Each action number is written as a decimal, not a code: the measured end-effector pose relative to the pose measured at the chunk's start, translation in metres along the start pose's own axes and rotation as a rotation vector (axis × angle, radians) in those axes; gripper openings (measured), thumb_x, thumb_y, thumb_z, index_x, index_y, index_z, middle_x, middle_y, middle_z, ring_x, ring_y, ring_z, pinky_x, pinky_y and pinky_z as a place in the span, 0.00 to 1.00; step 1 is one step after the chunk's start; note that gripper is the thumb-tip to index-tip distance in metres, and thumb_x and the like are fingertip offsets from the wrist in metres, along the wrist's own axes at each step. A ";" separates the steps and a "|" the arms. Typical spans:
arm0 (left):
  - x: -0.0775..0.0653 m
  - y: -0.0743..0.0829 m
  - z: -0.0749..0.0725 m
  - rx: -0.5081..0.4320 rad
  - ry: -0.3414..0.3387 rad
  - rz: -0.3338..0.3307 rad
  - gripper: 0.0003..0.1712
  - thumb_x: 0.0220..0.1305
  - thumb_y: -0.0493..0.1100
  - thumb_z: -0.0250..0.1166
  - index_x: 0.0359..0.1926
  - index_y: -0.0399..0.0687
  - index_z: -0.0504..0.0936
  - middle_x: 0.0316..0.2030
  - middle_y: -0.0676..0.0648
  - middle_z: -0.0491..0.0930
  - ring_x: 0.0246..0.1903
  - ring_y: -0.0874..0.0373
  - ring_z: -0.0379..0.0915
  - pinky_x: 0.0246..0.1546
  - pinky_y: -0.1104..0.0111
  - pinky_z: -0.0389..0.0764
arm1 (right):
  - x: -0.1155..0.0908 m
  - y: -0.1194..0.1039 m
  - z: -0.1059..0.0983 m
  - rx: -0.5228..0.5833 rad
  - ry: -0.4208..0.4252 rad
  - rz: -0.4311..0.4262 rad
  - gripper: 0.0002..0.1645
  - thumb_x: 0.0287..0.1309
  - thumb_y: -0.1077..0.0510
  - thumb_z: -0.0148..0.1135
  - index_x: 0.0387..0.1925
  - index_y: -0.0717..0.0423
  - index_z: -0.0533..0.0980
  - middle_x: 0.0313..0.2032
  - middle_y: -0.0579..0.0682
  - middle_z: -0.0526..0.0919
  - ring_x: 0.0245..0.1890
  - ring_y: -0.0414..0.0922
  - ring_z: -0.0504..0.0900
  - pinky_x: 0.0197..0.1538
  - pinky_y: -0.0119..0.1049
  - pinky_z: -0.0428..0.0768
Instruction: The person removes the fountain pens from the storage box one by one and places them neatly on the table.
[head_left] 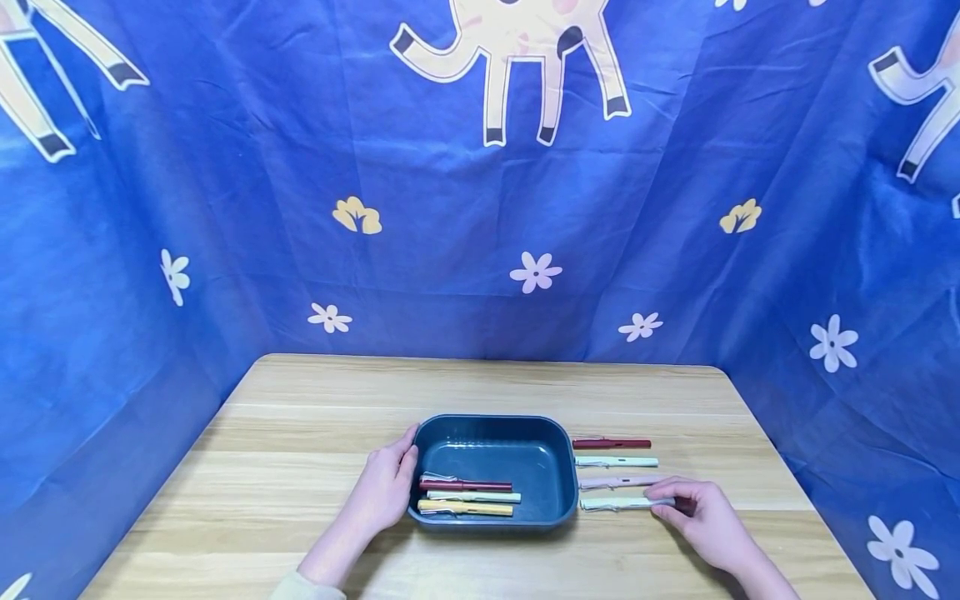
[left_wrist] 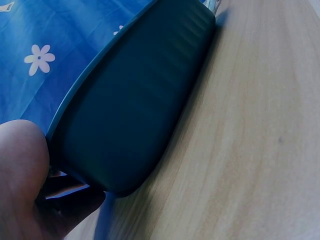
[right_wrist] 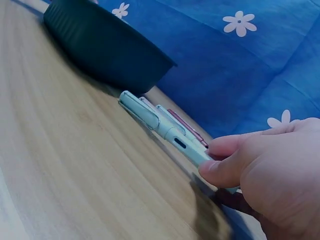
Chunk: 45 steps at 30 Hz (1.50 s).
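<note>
My left hand [head_left: 387, 486] holds the left end of a dark teal plastic box [head_left: 498, 427], thumb at the rim and fingers against the outside wall. Inside the box, a dark red pen [head_left: 480, 485], a pale green pen [head_left: 480, 497] and a yellow pen [head_left: 480, 508] lie side by side. To the right of the box, my right hand [head_left: 703, 517] pinches the plain end of another pale green pen [right_wrist: 176, 140] between thumb and fingers. That pen's clip end points toward the box.
Beyond the held pen lie a pale pink pen [head_left: 611, 482], a light green pen [head_left: 618, 462] and a dark red pen [head_left: 615, 444], in a row beside the box. Blue patterned cloth [head_left: 465, 208] encloses the wooden table [head_left: 315, 392] at the back and sides.
</note>
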<state>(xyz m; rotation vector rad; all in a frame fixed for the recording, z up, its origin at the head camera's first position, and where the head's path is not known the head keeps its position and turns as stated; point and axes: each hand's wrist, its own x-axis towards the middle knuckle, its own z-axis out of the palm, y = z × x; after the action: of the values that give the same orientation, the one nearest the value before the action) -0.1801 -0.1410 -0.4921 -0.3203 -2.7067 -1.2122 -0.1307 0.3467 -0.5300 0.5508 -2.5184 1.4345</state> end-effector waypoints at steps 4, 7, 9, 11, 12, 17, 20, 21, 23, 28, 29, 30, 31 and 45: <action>0.000 0.000 0.000 -0.002 -0.002 -0.001 0.26 0.83 0.37 0.52 0.74 0.28 0.69 0.69 0.30 0.71 0.68 0.37 0.70 0.70 0.46 0.69 | 0.001 0.000 0.001 -0.019 -0.008 -0.043 0.15 0.54 0.76 0.75 0.39 0.57 0.89 0.42 0.54 0.91 0.47 0.35 0.87 0.45 0.25 0.86; 0.000 0.000 0.000 -0.002 -0.003 0.000 0.26 0.83 0.37 0.52 0.74 0.28 0.68 0.69 0.30 0.71 0.68 0.37 0.70 0.70 0.47 0.68 | 0.001 0.000 0.002 -0.035 -0.006 -0.053 0.16 0.54 0.76 0.75 0.39 0.56 0.89 0.42 0.53 0.91 0.47 0.36 0.87 0.46 0.24 0.86; 0.000 0.000 0.000 -0.002 -0.002 0.001 0.26 0.83 0.37 0.52 0.74 0.28 0.68 0.69 0.30 0.71 0.68 0.37 0.70 0.70 0.47 0.68 | 0.001 0.000 0.003 -0.041 -0.006 -0.049 0.16 0.54 0.76 0.75 0.39 0.55 0.89 0.42 0.53 0.91 0.46 0.36 0.87 0.46 0.24 0.85; 0.000 0.000 0.000 0.000 -0.002 0.002 0.26 0.83 0.37 0.52 0.74 0.28 0.68 0.69 0.30 0.71 0.68 0.37 0.70 0.70 0.47 0.68 | 0.001 0.000 0.003 -0.045 -0.006 -0.044 0.16 0.54 0.75 0.75 0.40 0.55 0.89 0.42 0.52 0.91 0.46 0.36 0.87 0.46 0.24 0.85; 0.000 0.000 0.000 0.001 -0.002 0.002 0.26 0.83 0.37 0.52 0.74 0.28 0.68 0.69 0.30 0.71 0.68 0.37 0.70 0.70 0.47 0.68 | 0.001 -0.001 0.003 -0.040 -0.006 -0.040 0.16 0.54 0.75 0.75 0.40 0.55 0.89 0.43 0.52 0.91 0.46 0.36 0.87 0.46 0.24 0.85; 0.000 -0.001 0.000 -0.002 0.001 0.006 0.26 0.83 0.37 0.52 0.74 0.28 0.69 0.69 0.31 0.71 0.68 0.37 0.70 0.70 0.47 0.68 | 0.003 -0.005 0.000 -0.027 0.003 -0.037 0.15 0.55 0.74 0.76 0.41 0.56 0.89 0.43 0.53 0.90 0.47 0.37 0.87 0.48 0.24 0.85; 0.000 -0.001 0.001 -0.003 0.002 0.008 0.26 0.83 0.36 0.53 0.74 0.28 0.69 0.69 0.31 0.71 0.68 0.37 0.70 0.70 0.47 0.68 | 0.005 -0.010 -0.003 -0.047 0.015 -0.038 0.14 0.55 0.72 0.77 0.41 0.55 0.89 0.43 0.51 0.91 0.47 0.37 0.87 0.51 0.21 0.82; 0.000 -0.001 0.001 -0.002 0.001 0.007 0.26 0.83 0.36 0.53 0.74 0.28 0.69 0.69 0.30 0.71 0.68 0.37 0.70 0.70 0.47 0.68 | 0.006 -0.012 -0.004 -0.059 0.020 -0.035 0.14 0.55 0.72 0.77 0.41 0.55 0.89 0.43 0.50 0.91 0.47 0.37 0.87 0.52 0.20 0.81; 0.000 -0.001 0.001 -0.001 -0.001 0.005 0.26 0.83 0.36 0.53 0.74 0.28 0.69 0.69 0.30 0.71 0.68 0.37 0.70 0.70 0.47 0.68 | 0.008 -0.015 -0.006 -0.083 0.031 -0.027 0.14 0.55 0.70 0.78 0.41 0.53 0.90 0.43 0.47 0.91 0.47 0.37 0.86 0.54 0.18 0.79; 0.000 0.000 0.000 0.000 -0.003 -0.001 0.26 0.83 0.37 0.52 0.74 0.28 0.69 0.69 0.31 0.71 0.68 0.37 0.70 0.70 0.46 0.68 | 0.015 -0.025 -0.008 -0.085 0.043 -0.043 0.14 0.55 0.71 0.77 0.41 0.53 0.90 0.43 0.46 0.91 0.48 0.37 0.86 0.56 0.18 0.77; 0.000 0.000 0.000 0.001 -0.003 -0.001 0.26 0.83 0.37 0.52 0.74 0.28 0.69 0.69 0.31 0.71 0.68 0.37 0.70 0.70 0.46 0.68 | 0.017 -0.027 -0.009 -0.075 0.044 -0.049 0.14 0.56 0.71 0.77 0.42 0.53 0.90 0.43 0.46 0.91 0.48 0.37 0.86 0.55 0.18 0.78; -0.001 0.000 0.000 0.001 -0.002 -0.001 0.26 0.83 0.37 0.52 0.74 0.28 0.69 0.69 0.31 0.71 0.68 0.37 0.70 0.70 0.46 0.68 | 0.018 -0.029 -0.008 -0.060 0.046 -0.058 0.14 0.56 0.71 0.76 0.42 0.54 0.89 0.43 0.48 0.91 0.47 0.37 0.87 0.55 0.19 0.78; -0.001 0.000 0.000 0.002 -0.001 -0.001 0.26 0.83 0.37 0.52 0.74 0.28 0.69 0.69 0.31 0.71 0.68 0.37 0.70 0.70 0.46 0.68 | 0.019 -0.031 -0.008 -0.045 0.047 -0.062 0.13 0.57 0.72 0.76 0.42 0.56 0.89 0.44 0.49 0.91 0.48 0.38 0.87 0.55 0.19 0.79; -0.001 -0.001 0.000 0.000 0.000 0.004 0.26 0.83 0.37 0.52 0.74 0.29 0.69 0.69 0.30 0.71 0.68 0.37 0.70 0.70 0.46 0.68 | 0.045 -0.055 0.009 0.145 0.014 -0.117 0.15 0.62 0.74 0.71 0.50 0.64 0.85 0.48 0.59 0.89 0.51 0.42 0.87 0.55 0.29 0.85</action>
<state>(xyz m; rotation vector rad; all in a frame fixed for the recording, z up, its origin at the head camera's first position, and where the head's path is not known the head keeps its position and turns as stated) -0.1793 -0.1413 -0.4932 -0.3257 -2.7043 -1.2116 -0.1486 0.3034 -0.4757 0.6979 -2.3420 1.5789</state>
